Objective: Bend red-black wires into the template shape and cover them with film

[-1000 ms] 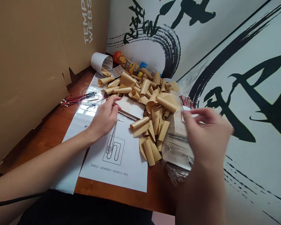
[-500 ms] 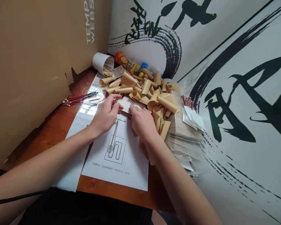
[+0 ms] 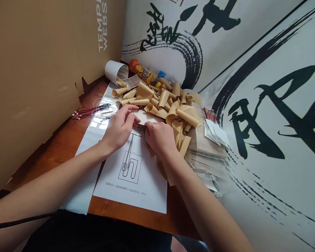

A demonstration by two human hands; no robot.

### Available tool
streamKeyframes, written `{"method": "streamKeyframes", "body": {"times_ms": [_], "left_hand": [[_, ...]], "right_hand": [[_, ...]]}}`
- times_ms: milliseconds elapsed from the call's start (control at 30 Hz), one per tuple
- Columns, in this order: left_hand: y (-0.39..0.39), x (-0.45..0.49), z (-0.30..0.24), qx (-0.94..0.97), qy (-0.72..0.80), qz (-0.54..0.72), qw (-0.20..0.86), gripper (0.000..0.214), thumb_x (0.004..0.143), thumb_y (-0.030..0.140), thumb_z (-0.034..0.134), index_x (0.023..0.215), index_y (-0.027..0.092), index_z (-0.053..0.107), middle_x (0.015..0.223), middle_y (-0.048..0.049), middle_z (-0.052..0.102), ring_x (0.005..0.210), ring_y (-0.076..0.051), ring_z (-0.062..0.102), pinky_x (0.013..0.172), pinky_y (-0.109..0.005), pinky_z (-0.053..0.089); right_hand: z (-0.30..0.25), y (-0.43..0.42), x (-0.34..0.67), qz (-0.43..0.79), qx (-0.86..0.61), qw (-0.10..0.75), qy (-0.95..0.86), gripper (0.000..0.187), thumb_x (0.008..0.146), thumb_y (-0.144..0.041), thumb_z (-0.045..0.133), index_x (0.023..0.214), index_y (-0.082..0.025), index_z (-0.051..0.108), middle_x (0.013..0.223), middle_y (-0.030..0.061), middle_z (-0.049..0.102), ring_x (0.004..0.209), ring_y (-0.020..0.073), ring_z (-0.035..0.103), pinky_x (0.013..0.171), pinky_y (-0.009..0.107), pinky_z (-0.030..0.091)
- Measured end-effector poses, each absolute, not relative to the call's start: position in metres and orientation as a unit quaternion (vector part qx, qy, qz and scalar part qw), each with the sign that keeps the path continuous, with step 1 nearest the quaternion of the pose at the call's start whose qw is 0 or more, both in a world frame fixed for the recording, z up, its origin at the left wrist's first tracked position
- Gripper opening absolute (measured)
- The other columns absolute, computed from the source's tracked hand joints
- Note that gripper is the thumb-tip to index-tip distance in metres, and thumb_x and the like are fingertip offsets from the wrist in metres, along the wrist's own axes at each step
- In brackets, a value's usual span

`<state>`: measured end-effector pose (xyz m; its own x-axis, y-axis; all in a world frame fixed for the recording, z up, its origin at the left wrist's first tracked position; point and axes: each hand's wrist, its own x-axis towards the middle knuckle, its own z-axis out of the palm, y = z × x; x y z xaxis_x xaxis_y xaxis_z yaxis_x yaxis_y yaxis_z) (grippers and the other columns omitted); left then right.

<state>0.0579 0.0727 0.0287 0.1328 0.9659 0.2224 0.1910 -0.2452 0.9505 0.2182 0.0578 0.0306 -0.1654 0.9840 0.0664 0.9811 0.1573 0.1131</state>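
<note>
- Head view: left hand point(image 3: 119, 127) and right hand point(image 3: 159, 138) close together at the middle of a wooden table point(image 3: 136, 213), on top of a printed sheet point(image 3: 131, 175) bearing a looped outline and the code DRS-206DC-E001-01.
- Between both hands: a pale card point(image 3: 149, 117), lying flat at the edge of a heap of tan curls point(image 3: 168, 105).
- Fingers of the left hand point(image 3: 128, 112): bent over the card's left edge in a light grip, thumb out of sight.
- Fingers of the right hand point(image 3: 152, 127): bent down on the card's near edge; pinching or only pressing, impossible to tell.
- Just right of the heap: a bagged stack point(image 3: 206, 150), with loose white slips point(image 3: 215, 133) on top.
- Left of the hands: a bundle of red and black wires point(image 3: 91, 112), near the left wrist.
- At the far end: a white roll point(image 3: 116, 71) and a bottle point(image 3: 147, 74), lying on their sides.
- Main risk: creasing of the card from uneven finger pressure.
- Other risks: tan curls sliding onto the sheet after a knock from the right wrist; wires snagging on the left forearm; slips falling off the stack's slippery bag.
</note>
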Motion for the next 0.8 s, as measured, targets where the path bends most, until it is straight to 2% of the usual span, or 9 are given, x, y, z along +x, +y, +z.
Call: {"method": "streamKeyframes", "body": {"times_ms": [100,200,267,333,400,467,567,667,800], "left_hand": [[0.071,0.057,0.028,0.662,0.445,0.469,0.38,0.026,0.095,0.017,0.045,0.113,0.02,0.063,0.085,-0.0009,0.074,0.07,-0.014,0.067,0.068,-0.028,0.05],[0.071,0.057,0.027,0.69,0.427,0.47,0.348,0.027,0.094,0.015,0.045,0.112,0.019,0.064,0.083,-0.0006,0.073,0.071,-0.014,0.066,0.066,-0.028,0.05],[0.071,0.056,0.025,0.718,0.407,0.479,0.298,0.027,0.094,0.013,0.043,0.111,0.018,0.064,0.088,-0.0024,0.072,0.079,-0.015,0.067,0.075,-0.03,0.053],[0.072,0.056,0.025,0.746,0.385,0.497,0.221,0.026,0.095,0.014,0.044,0.11,0.017,0.064,0.102,-0.0066,0.07,0.098,-0.018,0.066,0.091,-0.035,0.053],[0.073,0.054,0.026,0.755,0.367,0.521,0.154,0.025,0.096,0.021,0.049,0.117,0.017,0.062,0.12,-0.011,0.065,0.119,-0.022,0.06,0.105,-0.041,0.048],[0.073,0.053,0.028,0.754,0.342,0.545,0.133,0.038,0.094,0.034,0.059,0.129,0.019,0.056,0.134,-0.0138,0.058,0.129,-0.026,0.053,0.111,-0.045,0.045],[0.07,0.052,0.032,0.757,0.294,0.548,0.201,0.058,0.089,0.047,0.068,0.138,0.021,0.051,0.13,-0.0125,0.063,0.116,-0.024,0.062,0.099,-0.039,0.053],[0.067,0.052,0.036,0.742,0.306,0.511,0.308,0.053,0.088,0.046,0.07,0.133,0.021,0.057,0.105,-0.0063,0.073,0.09,-0.017,0.069,0.079,-0.029,0.056],[0.068,0.054,0.036,0.72,0.337,0.44,0.419,0.062,0.08,0.048,0.077,0.132,0.02,0.059,0.119,-0.0096,0.069,0.099,-0.019,0.067,0.077,-0.027,0.055]], "right_hand": [[0.023,0.057,0.22,0.059,0.642,-0.019,0.765,0.028,0.091,-0.012,0.048,0.092,-0.019,0.075,0.086,0.0083,0.076,0.076,0.0218,0.065,0.06,0.031,0.031],[0.019,0.06,0.224,0.024,0.639,-0.064,0.766,0.024,0.092,-0.014,0.052,0.088,-0.019,0.075,0.086,0.0075,0.076,0.079,0.0215,0.066,0.065,0.029,0.037],[0.02,0.062,0.226,0.004,0.63,-0.122,0.767,0.022,0.092,-0.014,0.054,0.085,-0.018,0.075,0.087,0.0075,0.076,0.081,0.0209,0.067,0.069,0.029,0.042],[0.025,0.061,0.226,0.015,0.619,-0.22,0.754,0.023,0.094,-0.014,0.052,0.088,-0.018,0.074,0.091,0.0082,0.076,0.083,0.0205,0.068,0.073,0.03,0.046],[0.035,0.055,0.227,0.047,0.599,-0.338,0.724,0.024,0.097,-0.017,0.048,0.093,-0.018,0.072,0.094,0.0086,0.076,0.085,0.02,0.069,0.075,0.031,0.049],[0.048,0.046,0.229,0.034,0.567,-0.423,0.706,0.02,0.096,-0.021,0.051,0.092,-0.019,0.07,0.087,0.0054,0.075,0.079,0.0183,0.068,0.073,0.03,0.05],[0.064,0.028,0.236,-0.11,0.554,-0.429,0.705,0.009,0.091,-0.024,0.06,0.087,-0.022,0.069,0.079,0.0007,0.072,0.07,0.0161,0.066,0.067,0.029,0.052],[0.068,0.014,0.246,-0.283,0.565,-0.421,0.651,0.008,0.087,-0.03,0.066,0.087,-0.023,0.07,0.078,0.0006,0.072,0.07,0.0166,0.067,0.063,0.028,0.052],[0.054,0.006,0.258,-0.405,0.554,-0.426,0.589,0.014,0.084,-0.037,0.07,0.087,-0.023,0.07,0.081,0.0011,0.073,0.072,0.0159,0.066,0.064,0.027,0.052]]}}
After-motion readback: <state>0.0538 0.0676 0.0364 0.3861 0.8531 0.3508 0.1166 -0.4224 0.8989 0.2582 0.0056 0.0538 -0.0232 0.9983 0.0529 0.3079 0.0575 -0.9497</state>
